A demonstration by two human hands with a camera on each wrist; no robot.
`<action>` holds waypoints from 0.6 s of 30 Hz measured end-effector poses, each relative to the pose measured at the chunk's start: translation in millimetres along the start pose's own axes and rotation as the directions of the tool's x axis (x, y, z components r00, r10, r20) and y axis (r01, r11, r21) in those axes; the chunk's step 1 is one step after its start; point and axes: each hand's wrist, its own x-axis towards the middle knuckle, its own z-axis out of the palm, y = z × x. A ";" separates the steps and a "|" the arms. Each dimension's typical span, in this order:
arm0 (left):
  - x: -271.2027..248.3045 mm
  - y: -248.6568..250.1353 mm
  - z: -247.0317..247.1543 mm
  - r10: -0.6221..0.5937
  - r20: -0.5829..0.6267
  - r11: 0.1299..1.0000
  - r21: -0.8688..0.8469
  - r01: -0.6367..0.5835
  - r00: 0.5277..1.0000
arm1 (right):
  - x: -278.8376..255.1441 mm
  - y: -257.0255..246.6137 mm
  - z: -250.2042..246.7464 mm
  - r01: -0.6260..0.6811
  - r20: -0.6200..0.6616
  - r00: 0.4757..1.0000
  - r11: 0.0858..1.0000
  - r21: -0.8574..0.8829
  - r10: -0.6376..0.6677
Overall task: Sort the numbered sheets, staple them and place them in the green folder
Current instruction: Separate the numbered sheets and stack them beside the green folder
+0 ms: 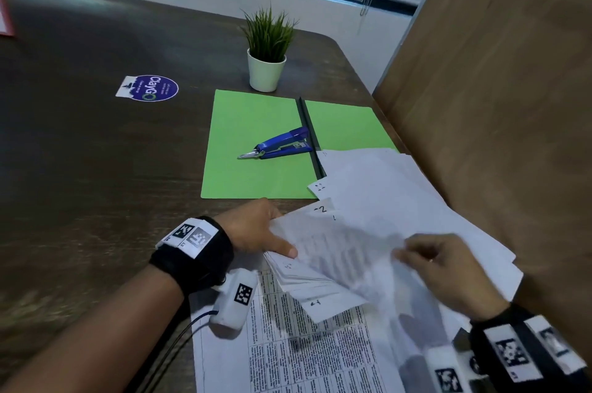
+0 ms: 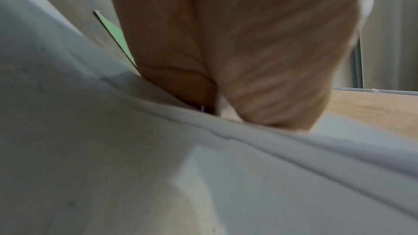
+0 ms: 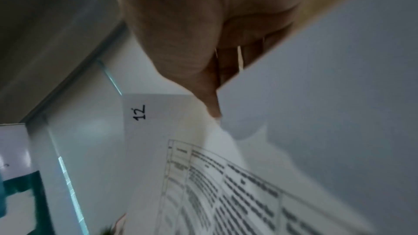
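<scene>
Starting at the upper left of the head view, a round purple sticker [image 1: 150,88] sits on the dark surface [image 1: 80,152]. Lower left, the left hand [image 1: 256,229] grips a fanned stack of numbered sheets [image 1: 307,277] by its left edge, thumb on top and fingers tucked underneath. Mid-frame, the green folder [image 1: 253,142] lies open and flat, with the blue stapler [image 1: 282,144] resting on its left half just beside the black spine, and a small potted plant [image 1: 267,50] stands behind it. A printed table sheet [image 1: 288,354] lies flat under the hands at the bottom centre. To the right, the right hand [image 1: 448,267] pinches one blurry sheet [image 1: 349,251] lifted off the stack; the right wrist view shows a thumb and fingers closed on a paper edge, with a sheet marked 12 [image 3: 158,113] nearby. More loose sheets [image 1: 400,194] spread over the folder's right half, next to a brown panel [image 1: 496,104] on the far right.
</scene>
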 end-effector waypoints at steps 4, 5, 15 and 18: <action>2.4 -2.1 0.1 0.014 0.002 0.999 -0.033 -0.014 1.000 | 27.2 -24.6 -52.4 0.053 -0.103 0.993 0.999 0.012 -0.052; 3.2 -2.1 0.2 0.029 0.008 0.999 -0.041 -0.028 1.000 | 30.6 -26.1 -58.7 0.049 -0.029 0.998 0.998 -0.039 -0.050; 4.1 -2.2 1.6 0.066 0.014 0.996 -0.055 -0.065 0.998 | 24.3 -10.9 -70.3 0.001 0.061 0.998 0.968 -0.251 0.015; 5.2 -2.8 2.9 0.044 0.025 0.996 -0.076 -0.042 0.999 | 34.3 -25.2 -107.9 0.021 -0.336 0.938 0.982 -0.189 -0.085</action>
